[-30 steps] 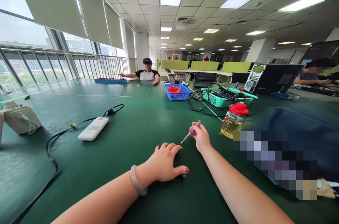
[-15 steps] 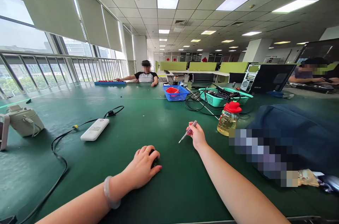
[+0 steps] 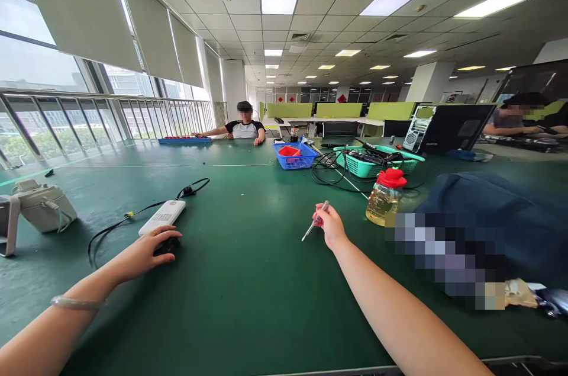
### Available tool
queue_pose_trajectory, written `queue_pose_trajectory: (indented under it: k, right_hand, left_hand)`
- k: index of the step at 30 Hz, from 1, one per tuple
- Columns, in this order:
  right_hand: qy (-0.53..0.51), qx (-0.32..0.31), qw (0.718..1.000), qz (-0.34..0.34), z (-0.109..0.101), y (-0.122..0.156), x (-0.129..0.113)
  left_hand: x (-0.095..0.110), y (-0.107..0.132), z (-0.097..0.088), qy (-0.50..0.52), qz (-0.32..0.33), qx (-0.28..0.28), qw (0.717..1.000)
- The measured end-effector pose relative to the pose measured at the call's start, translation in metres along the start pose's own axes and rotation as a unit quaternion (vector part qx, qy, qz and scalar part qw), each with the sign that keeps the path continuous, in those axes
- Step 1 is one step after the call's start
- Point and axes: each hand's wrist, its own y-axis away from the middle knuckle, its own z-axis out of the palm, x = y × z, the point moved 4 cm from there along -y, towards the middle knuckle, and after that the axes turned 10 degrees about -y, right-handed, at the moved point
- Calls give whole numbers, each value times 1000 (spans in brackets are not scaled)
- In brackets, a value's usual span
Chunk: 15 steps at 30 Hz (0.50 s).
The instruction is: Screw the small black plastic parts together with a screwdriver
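Note:
My left hand curls over a small dark rounded thing that looks like a computer mouse, mostly covered by the fingers. It rests on the green table beside the near end of a white power bank. A slim screwdriver with a clear handle is pinched in my right hand. Its tip points down and left, close to the tabletop. Right of that hand stands a glass bottle of yellowish liquid under a red cap.
A black cable runs past the power bank. Left stands a beige case. Further back are a blue basket and a teal basket with tangled cables. A dark blue bag lies right. A person sits at the far end.
My left hand has moved left across the table with the mouse, from near the middle to beside the power bank. My right hand with the screwdriver has stayed nearly still.

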Motion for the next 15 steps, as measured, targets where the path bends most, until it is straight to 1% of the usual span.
queue_pose_trajectory:
  k: [2, 4, 7, 9, 12, 15]
  right_hand:
    - [4, -3, 1000, 0, 0, -1, 1]
    - [8, -6, 1000, 1, 0, -2, 2]
    - [13, -11, 1000, 1, 0, -2, 3]
    - [15, -13, 1000, 1, 1, -2, 2]
    - [16, -15, 1000, 2, 1, -1, 2]
    - [15, -17, 1000, 5, 2, -1, 1]
  left_hand:
    - [2, 2, -4, 6, 0, -26, 1000]
    - [7, 5, -6, 8, 1, -39, 999]
    - [13, 9, -6, 5, 11, -40, 999]
    - [14, 14, -3, 5, 12, -35, 999]
    - [6, 23, 4, 9, 1, -30, 999]
    - [-9, 32, 12, 15, -17, -28, 999]
